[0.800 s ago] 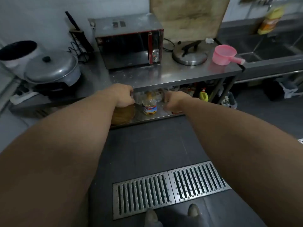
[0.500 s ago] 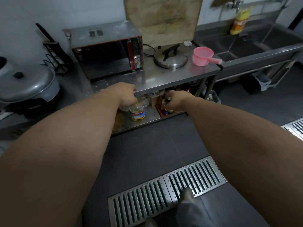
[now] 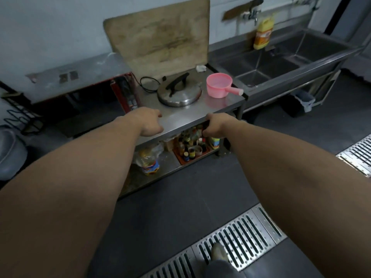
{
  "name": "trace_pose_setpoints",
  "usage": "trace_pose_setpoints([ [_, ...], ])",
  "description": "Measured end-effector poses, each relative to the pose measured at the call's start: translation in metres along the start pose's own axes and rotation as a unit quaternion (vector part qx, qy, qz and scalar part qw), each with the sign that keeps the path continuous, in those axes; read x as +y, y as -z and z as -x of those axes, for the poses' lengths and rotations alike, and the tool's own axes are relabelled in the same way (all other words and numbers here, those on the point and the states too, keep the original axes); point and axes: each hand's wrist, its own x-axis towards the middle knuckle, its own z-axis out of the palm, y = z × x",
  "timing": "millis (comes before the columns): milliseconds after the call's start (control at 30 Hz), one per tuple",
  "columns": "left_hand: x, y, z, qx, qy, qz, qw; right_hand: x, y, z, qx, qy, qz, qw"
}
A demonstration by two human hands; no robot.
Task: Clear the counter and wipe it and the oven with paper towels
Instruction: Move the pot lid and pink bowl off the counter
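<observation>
Counter (image 3: 188,115), stainless, carries pot lid (image 3: 179,93) w/ pink scoop (image 3: 219,85) just right of it; oven (image 3: 80,85) stands at counter's left end. Left hand (image 3: 149,123) over front edge, fingers curled, holding nothing visible. Right hand (image 3: 215,125) curled at front edge; whether it grips the edge cannot be told. Bottles (image 3: 190,143) on shelf below.
</observation>
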Motion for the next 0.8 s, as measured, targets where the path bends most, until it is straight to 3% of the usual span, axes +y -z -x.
trace_pose_setpoints([
  [400,0.048,0.041,-0.142,-0.01,-0.012,-0.022,1.0,0.069,0.057,-0.119,-0.012,-0.017,-0.034,0.999],
  [800,0.03,0.077,-0.35,-0.016,-0.087,0.011,0.996,0.082,0.101,-0.276,-0.005,-0.087,-0.021,0.996],
])
